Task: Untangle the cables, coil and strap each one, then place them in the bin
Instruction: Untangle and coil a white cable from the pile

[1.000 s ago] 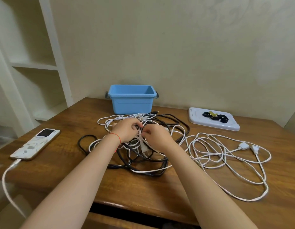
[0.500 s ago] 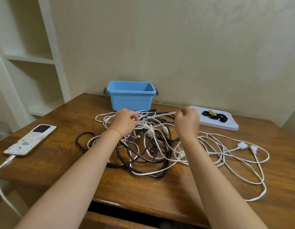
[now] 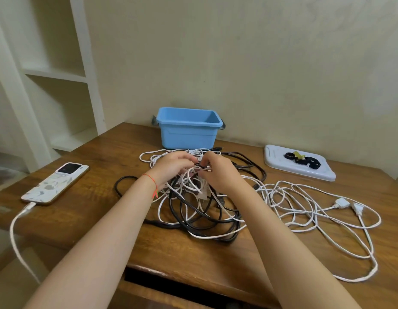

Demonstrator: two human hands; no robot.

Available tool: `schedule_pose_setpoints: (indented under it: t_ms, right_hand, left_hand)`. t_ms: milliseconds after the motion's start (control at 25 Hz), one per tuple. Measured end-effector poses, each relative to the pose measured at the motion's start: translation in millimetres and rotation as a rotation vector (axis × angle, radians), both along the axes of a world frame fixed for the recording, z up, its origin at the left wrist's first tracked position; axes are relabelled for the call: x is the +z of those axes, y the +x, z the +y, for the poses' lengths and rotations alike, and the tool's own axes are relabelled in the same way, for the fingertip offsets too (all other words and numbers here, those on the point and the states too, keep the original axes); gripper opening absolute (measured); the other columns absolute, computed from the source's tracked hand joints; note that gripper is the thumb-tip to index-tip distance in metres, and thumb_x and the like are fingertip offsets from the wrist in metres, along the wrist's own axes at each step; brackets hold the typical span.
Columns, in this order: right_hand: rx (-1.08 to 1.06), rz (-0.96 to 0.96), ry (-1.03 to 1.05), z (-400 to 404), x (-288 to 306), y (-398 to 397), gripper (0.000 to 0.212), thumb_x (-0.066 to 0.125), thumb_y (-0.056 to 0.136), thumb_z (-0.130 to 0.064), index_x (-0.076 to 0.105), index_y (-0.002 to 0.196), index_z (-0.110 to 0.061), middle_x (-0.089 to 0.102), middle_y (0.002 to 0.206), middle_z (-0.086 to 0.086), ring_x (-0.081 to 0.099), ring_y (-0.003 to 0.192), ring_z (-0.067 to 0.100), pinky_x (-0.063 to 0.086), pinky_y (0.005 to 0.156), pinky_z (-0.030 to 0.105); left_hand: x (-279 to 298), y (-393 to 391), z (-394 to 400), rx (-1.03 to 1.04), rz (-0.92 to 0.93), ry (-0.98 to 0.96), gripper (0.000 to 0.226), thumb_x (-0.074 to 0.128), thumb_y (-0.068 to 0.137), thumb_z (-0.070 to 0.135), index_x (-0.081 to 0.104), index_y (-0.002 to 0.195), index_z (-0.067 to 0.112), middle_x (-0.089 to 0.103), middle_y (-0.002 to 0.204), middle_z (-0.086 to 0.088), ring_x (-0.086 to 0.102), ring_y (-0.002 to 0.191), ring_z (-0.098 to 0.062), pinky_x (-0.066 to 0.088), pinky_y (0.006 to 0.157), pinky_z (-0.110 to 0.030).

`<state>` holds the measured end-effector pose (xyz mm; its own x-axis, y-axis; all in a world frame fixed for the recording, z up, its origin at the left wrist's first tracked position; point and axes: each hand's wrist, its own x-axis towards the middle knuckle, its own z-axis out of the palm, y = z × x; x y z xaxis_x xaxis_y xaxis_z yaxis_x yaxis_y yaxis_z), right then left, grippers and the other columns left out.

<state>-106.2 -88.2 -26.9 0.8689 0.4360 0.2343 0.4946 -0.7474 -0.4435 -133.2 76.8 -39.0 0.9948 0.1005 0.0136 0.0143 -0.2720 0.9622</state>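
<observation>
A knot of black cables (image 3: 193,217) and white cables (image 3: 305,206) lies in the middle of the wooden table (image 3: 193,257). My left hand (image 3: 171,166) and my right hand (image 3: 218,172) meet over the top of the knot, fingers curled and pinching white strands lifted off the pile. Two white plugs (image 3: 347,205) lie loose at the right. The blue bin (image 3: 188,128) stands behind the knot by the wall. Black straps (image 3: 302,160) lie on a white tray (image 3: 323,172) at the back right.
A phone (image 3: 56,182) lies at the left of the table with a white charging lead (image 3: 17,233) hanging over the edge. White shelves (image 3: 55,74) stand at the left. The table's front edge and an open drawer gap (image 3: 171,284) are near me.
My right hand, which had pulled a white strand out to the right and up, has come back to the left hand over the knot. The camera view shifted slightly.
</observation>
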Motion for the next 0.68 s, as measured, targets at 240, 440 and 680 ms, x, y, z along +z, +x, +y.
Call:
schedule_pose_setpoints:
  t_ms: [240, 440, 680]
  right_hand:
    - [-0.131, -0.354, 0.115, -1, 18, 13, 0.013, 0.054, 0.096, -0.007, 0.064, 0.102, -0.003, 0.06, 0.103, 0.012, 0.056, 0.093, 0.027, 0.044, 0.078, 0.034]
    - [-0.224, -0.473, 0.608, -14, 35, 7, 0.01, 0.05, 0.1, -0.007, 0.058, 0.102, -0.001, 0.054, 0.099, 0.008, 0.044, 0.08, 0.012, 0.038, 0.068, 0.019]
    - [-0.119, 0.026, 0.83, -25, 47, 3, 0.012, 0.043, 0.102, -0.014, 0.048, 0.092, -0.02, 0.065, 0.077, 0.003, 0.065, 0.066, 0.019, 0.05, 0.06, 0.033]
  left_hand:
    - [12, 4, -8, -0.006, -0.03, 0.237, 0.029, 0.067, 0.09, 0.008, 0.064, 0.114, 0.024, 0.064, 0.107, 0.001, 0.062, 0.093, -0.009, 0.049, 0.071, -0.019]
    - [22, 9, -17, 0.036, -0.013, 0.431, 0.023, 0.065, 0.089, 0.009, 0.067, 0.109, 0.02, 0.061, 0.084, 0.004, 0.056, 0.074, -0.011, 0.042, 0.06, -0.02]
    - [32, 5, -41, -0.042, -0.085, 0.238, 0.013, 0.062, 0.094, 0.015, 0.072, 0.096, 0.009, 0.066, 0.079, -0.001, 0.058, 0.073, -0.014, 0.045, 0.068, -0.027]
